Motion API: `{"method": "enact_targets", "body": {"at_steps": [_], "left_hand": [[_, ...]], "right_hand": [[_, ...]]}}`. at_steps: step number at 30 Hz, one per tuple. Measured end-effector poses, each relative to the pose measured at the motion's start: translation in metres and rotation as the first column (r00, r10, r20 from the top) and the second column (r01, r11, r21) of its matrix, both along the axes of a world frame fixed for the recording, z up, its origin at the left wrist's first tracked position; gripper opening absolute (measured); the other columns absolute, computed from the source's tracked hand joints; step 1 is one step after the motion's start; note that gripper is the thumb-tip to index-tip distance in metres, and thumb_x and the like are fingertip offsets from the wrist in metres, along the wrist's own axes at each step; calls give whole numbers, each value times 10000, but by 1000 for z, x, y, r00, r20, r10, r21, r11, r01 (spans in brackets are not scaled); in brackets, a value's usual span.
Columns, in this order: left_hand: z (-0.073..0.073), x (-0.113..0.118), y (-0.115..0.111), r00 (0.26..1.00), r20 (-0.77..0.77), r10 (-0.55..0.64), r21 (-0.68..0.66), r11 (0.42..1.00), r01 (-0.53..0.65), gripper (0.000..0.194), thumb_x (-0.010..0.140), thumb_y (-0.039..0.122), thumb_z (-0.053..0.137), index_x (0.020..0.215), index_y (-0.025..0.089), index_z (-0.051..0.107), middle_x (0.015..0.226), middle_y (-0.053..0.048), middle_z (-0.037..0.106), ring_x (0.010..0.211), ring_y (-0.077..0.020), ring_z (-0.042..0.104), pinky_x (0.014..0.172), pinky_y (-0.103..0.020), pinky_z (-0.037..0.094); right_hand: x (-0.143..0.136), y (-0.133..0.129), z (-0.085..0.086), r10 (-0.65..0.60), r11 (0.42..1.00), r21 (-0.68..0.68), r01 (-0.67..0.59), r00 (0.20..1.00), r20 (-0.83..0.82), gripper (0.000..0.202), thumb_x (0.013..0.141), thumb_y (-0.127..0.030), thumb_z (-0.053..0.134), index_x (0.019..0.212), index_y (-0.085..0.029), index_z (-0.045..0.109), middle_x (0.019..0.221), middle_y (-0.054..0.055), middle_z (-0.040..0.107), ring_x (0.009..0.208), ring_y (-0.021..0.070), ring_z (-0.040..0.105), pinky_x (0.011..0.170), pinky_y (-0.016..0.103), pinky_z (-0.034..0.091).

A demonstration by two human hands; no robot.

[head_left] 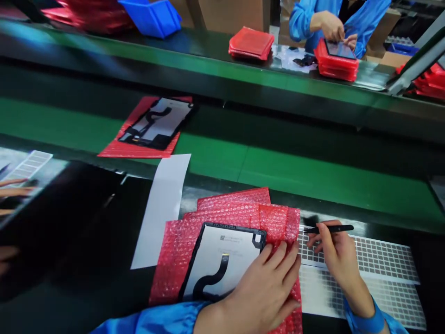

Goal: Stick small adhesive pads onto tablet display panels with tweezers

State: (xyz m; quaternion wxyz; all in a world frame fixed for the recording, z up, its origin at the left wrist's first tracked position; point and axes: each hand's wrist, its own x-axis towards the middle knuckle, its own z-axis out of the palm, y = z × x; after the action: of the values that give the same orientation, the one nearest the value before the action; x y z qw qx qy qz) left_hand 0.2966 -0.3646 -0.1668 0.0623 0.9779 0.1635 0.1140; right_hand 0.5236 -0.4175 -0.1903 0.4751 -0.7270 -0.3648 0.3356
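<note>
My left hand [266, 285] lies with fingers outstretched over the right side of a tablet screen panel [239, 260], its fingertips on pink bubble-wrap bags [174, 250]. The panel rests back side up on those bags, and a black flex cable [217, 278] curves across its pale back. Black tweezers [335, 228] are pinched in my right hand [339, 257], their tip pointing left above a sheet of small dark square stickers [382, 257]. Another such sheet [389, 297] lies just below it. My left hand hides the panel's lower right part.
A green conveyor belt [278, 162] runs across, carrying another panel [160, 123] on a pink bag. White paper [162, 211] lies left of my stack. Across the line, a person's hands [330, 28] work over a stack of red bags [337, 67]. A blue bin [153, 18] stands far left.
</note>
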Motion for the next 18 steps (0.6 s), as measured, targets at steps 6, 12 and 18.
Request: {"method": "enact_targets", "body": {"at_steps": [6, 12, 18], "left_hand": [[-3, 0, -2, 1000, 16, -7, -19, 1000, 7, 659, 1069, 631, 514, 1424, 102, 682, 1530, -152, 650, 1337, -355, 556, 1110, -479, 301], [1, 0, 1, 1000, 0, -23, -35, 999, 23, 674, 1079, 647, 488, 1439, 108, 671, 1545, -145, 637, 1352, -355, 543, 1129, -483, 290], [2, 1, 1, 999, -29, -22, -31, 999, 21, 676, 1074, 636, 505, 1452, 95, 653, 1552, -156, 624, 1360, -358, 533, 1116, -489, 308]], "right_hand": [[0, -1, 0, -8, 998, -60, 8, 1000, 10, 454, 1020, -677, 671, 1051, -225, 641, 785, 84, 812, 526, 206, 723, 495, 312, 617], [3, -1, -2, -5, 996, -90, 3, 1000, -27, 440, 1025, -663, 678, 1065, -226, 645, 820, 84, 814, 600, 208, 745, 504, 291, 615], [6, 2, -4, -53, 997, -61, 47, 993, -109, 463, 1001, -672, 710, 1048, -217, 641, 806, 83, 807, 622, 225, 765, 490, 291, 623]]}}
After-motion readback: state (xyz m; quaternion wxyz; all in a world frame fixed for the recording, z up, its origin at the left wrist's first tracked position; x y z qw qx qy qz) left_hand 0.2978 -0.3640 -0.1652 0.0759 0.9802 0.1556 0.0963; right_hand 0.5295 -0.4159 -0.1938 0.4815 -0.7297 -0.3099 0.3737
